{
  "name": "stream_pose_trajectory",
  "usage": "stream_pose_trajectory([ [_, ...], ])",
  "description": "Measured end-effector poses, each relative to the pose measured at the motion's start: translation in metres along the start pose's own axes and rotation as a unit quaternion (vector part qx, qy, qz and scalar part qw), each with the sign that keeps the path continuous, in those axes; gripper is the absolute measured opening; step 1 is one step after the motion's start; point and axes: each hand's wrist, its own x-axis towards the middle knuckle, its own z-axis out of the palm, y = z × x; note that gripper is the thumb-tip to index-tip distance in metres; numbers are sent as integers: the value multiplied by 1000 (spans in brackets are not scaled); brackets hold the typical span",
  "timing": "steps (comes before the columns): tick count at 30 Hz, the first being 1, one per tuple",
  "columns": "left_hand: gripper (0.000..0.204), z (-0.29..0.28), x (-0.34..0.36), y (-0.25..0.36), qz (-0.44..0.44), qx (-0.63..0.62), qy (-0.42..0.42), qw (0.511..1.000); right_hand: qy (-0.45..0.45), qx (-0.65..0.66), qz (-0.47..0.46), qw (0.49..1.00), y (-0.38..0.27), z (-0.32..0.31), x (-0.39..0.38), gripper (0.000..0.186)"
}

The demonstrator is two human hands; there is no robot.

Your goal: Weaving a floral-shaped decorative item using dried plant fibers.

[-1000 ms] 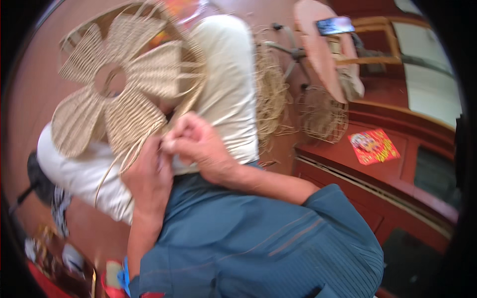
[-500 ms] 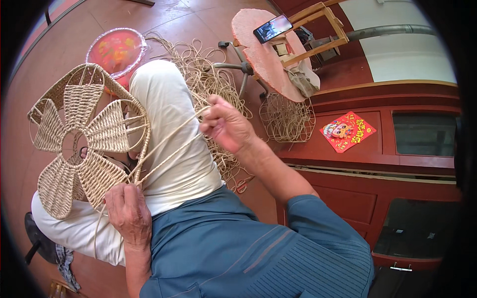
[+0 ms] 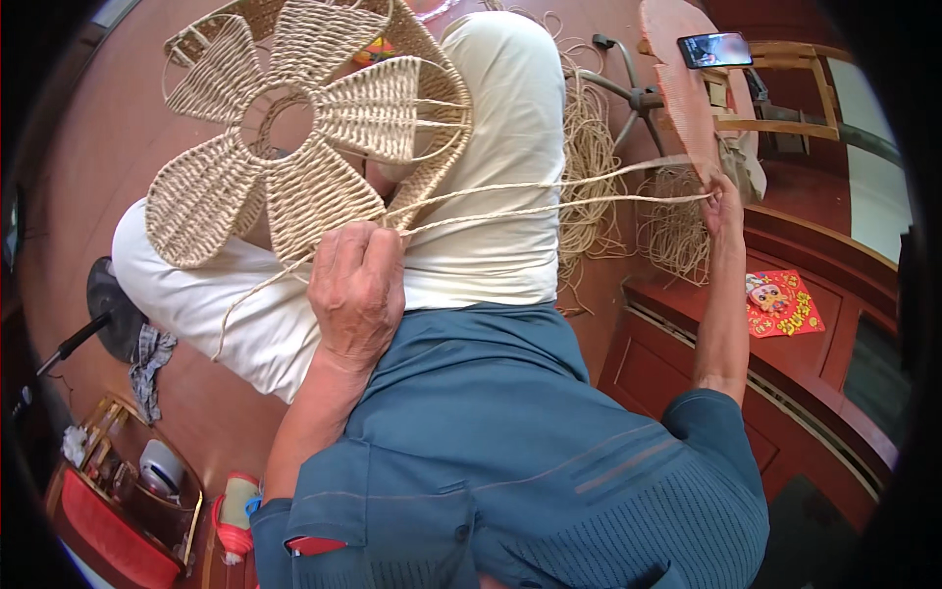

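Note:
A flower-shaped woven straw basket (image 3: 368, 110) lies across my white-trousered knees, its petals joined around an open ring and backed by a braided rim. My left hand (image 3: 355, 285) is closed at the lower petal's edge, pinching the weave where the cord comes out. From there two strands of pale twisted cord (image 3: 589, 201) run right, nearly straight, across my thigh. Far out to the right, my right hand (image 3: 724, 204) has its fingers wrapped round these strands. A short loose cord end (image 3: 240, 299) hangs left of my left hand. The left fingertips are hidden under the hand.
Heaped cord (image 3: 587, 177) covers the floor beyond my right knee. A pink-topped swivel stool (image 3: 672, 83) carries a phone (image 3: 714, 50), near a wooden frame (image 3: 824, 93). Red cabinets with a red card (image 3: 785, 304) stand right. A black stool (image 3: 113, 294) and a red-cushioned chair (image 3: 118, 530) are left.
My right hand has swung outward to the right, drawing the strands out longer. My left hand remains at the lower petal. The view has shifted, so the basket appears higher and farther right.

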Motion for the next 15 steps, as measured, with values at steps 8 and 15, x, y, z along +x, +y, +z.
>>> stream_pose_trajectory([
  [8, 26, -15, -22, -6, -4, -82, 54, 995, -282, -333, -419, 796, -12, 244, -287, 31],
  [15, 22, -13, -19, -6, -51, -74, 72, 993, -389, -303, -497, 714, 26, 290, -309, 12],
])
